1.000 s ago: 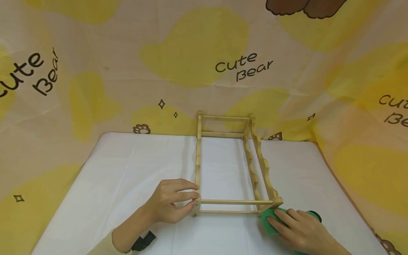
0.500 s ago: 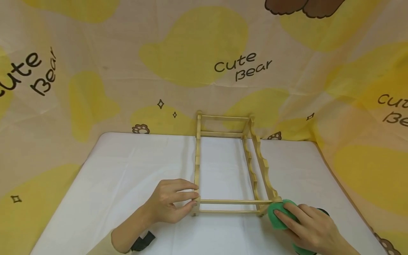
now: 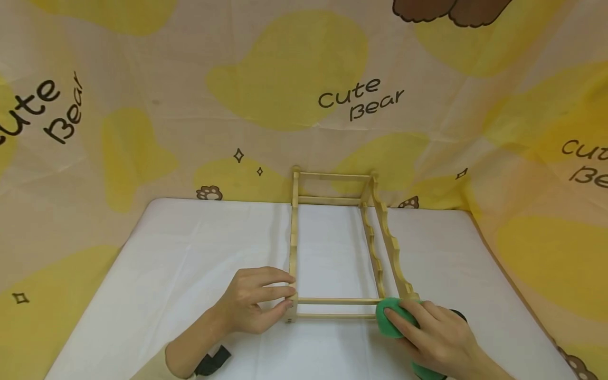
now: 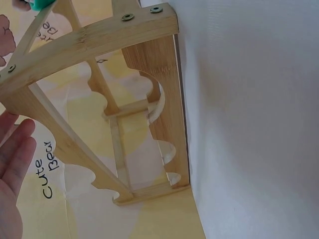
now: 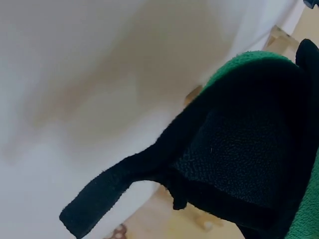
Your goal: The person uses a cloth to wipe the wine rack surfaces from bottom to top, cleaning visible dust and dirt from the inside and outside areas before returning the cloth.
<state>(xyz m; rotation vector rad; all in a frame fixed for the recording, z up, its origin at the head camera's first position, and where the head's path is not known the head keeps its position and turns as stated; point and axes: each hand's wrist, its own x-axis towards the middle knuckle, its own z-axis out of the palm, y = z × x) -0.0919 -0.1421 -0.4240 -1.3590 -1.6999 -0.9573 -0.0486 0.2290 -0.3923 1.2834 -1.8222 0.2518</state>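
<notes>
A light wooden rack (image 3: 293, 253) with scalloped rails stands on the white surface. My left hand (image 3: 258, 300) holds its left side near the front corner, fingertips and thumb against the wood; in the left wrist view the fingers (image 4: 17, 149) lie by the scalloped upper rail and the thumb is hidden. My right hand (image 3: 442, 332) grips a green cloth (image 3: 393, 321) and presses it on the front right corner, hiding that corner. The right wrist view shows the cloth's dark side (image 5: 234, 144) and a dark strap.
A white sheet (image 3: 228, 237) covers the tabletop. Yellow-patterned fabric (image 3: 285, 68) with printed words rises behind and at both sides, close to the rack's far end. A dark strap (image 3: 214, 361) lies by the left forearm.
My right hand and the green cloth first shifted right and slightly up along the front right corner, then back left onto the front bars. My left hand and the rack have stayed put.
</notes>
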